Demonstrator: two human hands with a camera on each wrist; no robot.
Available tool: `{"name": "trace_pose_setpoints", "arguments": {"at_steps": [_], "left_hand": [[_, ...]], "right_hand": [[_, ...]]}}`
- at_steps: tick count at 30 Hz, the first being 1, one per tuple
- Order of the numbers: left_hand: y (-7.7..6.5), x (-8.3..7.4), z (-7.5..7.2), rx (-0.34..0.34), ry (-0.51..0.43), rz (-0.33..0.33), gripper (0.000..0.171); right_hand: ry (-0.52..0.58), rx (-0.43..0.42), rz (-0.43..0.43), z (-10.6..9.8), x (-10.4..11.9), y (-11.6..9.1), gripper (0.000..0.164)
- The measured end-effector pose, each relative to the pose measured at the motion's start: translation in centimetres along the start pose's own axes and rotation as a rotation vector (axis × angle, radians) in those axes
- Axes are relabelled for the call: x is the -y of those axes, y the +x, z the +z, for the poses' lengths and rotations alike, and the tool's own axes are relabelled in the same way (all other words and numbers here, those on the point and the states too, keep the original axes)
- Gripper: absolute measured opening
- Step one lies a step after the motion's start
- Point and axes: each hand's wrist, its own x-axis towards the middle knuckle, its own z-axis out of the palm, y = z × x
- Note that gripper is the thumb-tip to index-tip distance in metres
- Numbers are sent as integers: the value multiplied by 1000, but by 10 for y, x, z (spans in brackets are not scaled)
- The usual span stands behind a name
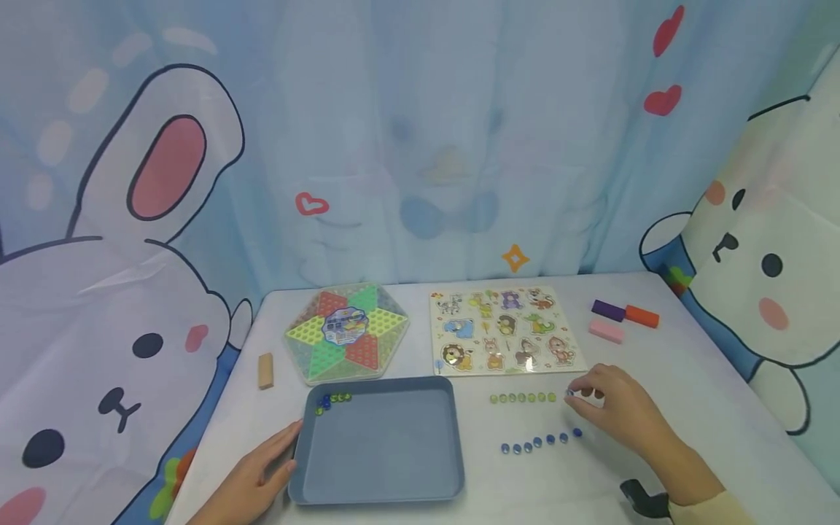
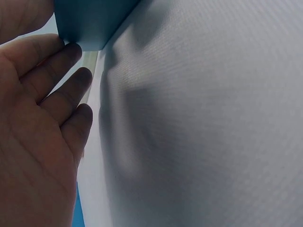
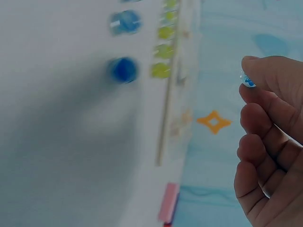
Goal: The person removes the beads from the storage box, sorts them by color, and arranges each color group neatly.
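My right hand (image 1: 620, 408) pinches a small clear marble with blue inside (image 3: 248, 79) between thumb and index finger, raised above the table. Just left of it runs a row of yellow-green marbles (image 1: 522, 398). Nearer the front lies a slightly slanting row of blue marbles (image 1: 537, 442). A grey-blue tray (image 1: 377, 492) holds several green marbles (image 1: 337, 398) and blue marbles (image 1: 326, 402) in its far left corner. With its fingers extended, my left hand (image 1: 252, 477) touches the tray's left side; in the left wrist view the tray's outer wall (image 2: 90, 28) meets the fingertips.
Behind the tray lies a hexagonal Chinese checkers board (image 1: 328, 357), and right of that an animal puzzle board (image 1: 482, 364). A wooden block (image 1: 265, 371) stands at the left. Purple (image 1: 608, 310), orange (image 1: 642, 316) and pink blocks (image 1: 607, 331) lie at the far right. A printed curtain (image 1: 420, 146) hangs behind.
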Motion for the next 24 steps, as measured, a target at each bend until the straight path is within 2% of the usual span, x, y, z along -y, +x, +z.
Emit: {"name": "trace_pose_setpoints", "arguments": {"at_steps": [6, 10, 17, 24], "left_hand": [[-1, 1, 0, 6, -13, -44, 68], [-1, 0, 1, 3, -4, -35, 68], [0, 1, 2, 3, -3, -47, 69], [0, 1, 2, 22, -20, -59, 71]], "right_hand": [[18, 95, 114, 10, -26, -15, 20], [19, 151, 164, 16, -39, -19, 18], [16, 223, 170, 26, -49, -20, 17], [8, 237, 163, 32, -54, -23, 18]]}}
